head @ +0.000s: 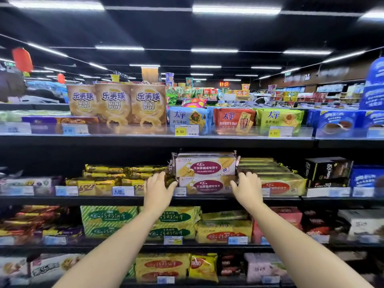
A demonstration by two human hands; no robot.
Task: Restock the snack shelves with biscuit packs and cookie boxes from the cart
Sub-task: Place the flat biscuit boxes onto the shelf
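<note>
Two white biscuit packs with maroon ovals lie stacked on the second shelf (pixel 124 199): the upper pack (pixel 205 166) and the lower pack (pixel 204 186). My left hand (pixel 158 188) is at the lower pack's left end, thumb against it and fingers spread. My right hand (pixel 247 187) is at its right end, thumb toward the pack. Both hands flank the stack with straight fingers. The cart is out of view.
Yellow wafer packs (pixel 108 179) lie left of the stack, green-yellow biscuit packs (pixel 276 177) right of it, black Nextoi boxes (pixel 328 169) further right. Above are Mini Puff bags (pixel 114 104) and cracker packs (pixel 189 119). Lower shelves hold green and yellow biscuit packs (pixel 108 221).
</note>
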